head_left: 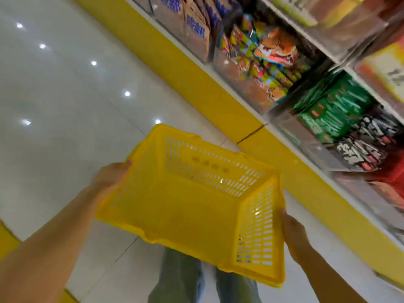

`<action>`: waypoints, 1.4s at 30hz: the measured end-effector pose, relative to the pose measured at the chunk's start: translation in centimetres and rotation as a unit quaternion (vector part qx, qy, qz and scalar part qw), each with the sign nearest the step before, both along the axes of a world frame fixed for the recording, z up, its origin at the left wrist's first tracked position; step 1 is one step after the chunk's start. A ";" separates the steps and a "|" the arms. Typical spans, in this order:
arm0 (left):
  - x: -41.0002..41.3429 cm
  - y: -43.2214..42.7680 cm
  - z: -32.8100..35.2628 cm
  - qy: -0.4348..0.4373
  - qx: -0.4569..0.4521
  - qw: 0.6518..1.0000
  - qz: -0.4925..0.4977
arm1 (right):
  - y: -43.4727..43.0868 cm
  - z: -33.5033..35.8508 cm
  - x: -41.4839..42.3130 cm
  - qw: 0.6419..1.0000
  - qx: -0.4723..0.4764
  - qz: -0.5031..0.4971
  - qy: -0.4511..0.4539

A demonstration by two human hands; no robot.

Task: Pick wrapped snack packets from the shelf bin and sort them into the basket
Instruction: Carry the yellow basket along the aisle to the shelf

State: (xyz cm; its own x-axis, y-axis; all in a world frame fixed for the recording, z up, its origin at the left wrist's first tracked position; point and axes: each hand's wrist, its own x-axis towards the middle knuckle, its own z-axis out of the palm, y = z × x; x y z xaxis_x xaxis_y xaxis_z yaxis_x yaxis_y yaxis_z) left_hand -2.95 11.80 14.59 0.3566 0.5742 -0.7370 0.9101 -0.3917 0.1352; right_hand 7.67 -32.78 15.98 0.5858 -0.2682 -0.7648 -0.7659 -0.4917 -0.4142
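Empty yellow slotted plastic basket (pixel 185 206): left grip (pixel 111 178), right grip (pixel 295 235) each curled round an end wall, likely to keep it level. Colourful wrapped snack packets (pixel 269 60) untouched in shelf bin (pixel 227 68) beyond basket's far-right corner.

Both our bare forearms are reaching forward, well apart. Our left grip (pixel 111 178) is clasping the left end of the basket (pixel 196 215), with the fingers curling around the rim and one fingertip showing at the top edge. Our right grip (pixel 294 237) is holding the right end wall from outside. The thumb is lying up along the rim, and the other fingers are hidden behind the wall. The left forearm is angling up from the lower left corner and the right forearm from the lower right, its wrist bending slightly inward.
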 end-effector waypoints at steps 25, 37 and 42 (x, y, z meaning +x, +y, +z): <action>-11.7 28.9 30.5 -0.247 0.202 0.861 0.397 | 51.9 29.3 14.6 0.842 0.067 0.427 -0.322; -15.3 47.0 33.4 -0.307 0.221 0.791 0.481 | 78.6 34.1 14.0 0.774 0.114 0.510 -0.357; -12.8 56.5 34.4 -0.328 0.220 0.789 0.470 | 87.4 34.8 16.3 0.783 0.112 0.485 -0.373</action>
State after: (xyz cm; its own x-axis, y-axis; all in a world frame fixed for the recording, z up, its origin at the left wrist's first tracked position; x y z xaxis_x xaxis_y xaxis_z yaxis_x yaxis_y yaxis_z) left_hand -15.77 68.34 49.03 -0.1569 0.9615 -0.2257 0.6175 0.2739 0.7373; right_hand 23.96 54.60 50.75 0.7368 0.6717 -0.0772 0.4197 -0.5439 -0.7267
